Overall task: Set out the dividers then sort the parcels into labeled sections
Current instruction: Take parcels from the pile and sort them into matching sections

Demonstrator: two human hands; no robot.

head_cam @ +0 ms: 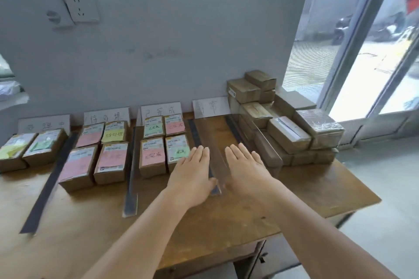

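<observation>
While your flat left hand (pixel 192 172) and right hand (pixel 247 170) flank the clear divider (pixel 218 161) on the counter (pixel 226 222) | step: seating it, fingers straight, gripping nothing | next: sort unlabeled parcels (pixel 288 124) stacked right.

Two bare forearms lead to the left hand (pixel 192 171) and the right hand (pixel 246 168) — no sleeve covers either arm as far back as the view reaches. Neither wrist nor any finger carries a watch, ring or glove — nails are short and unpainted.
</observation>
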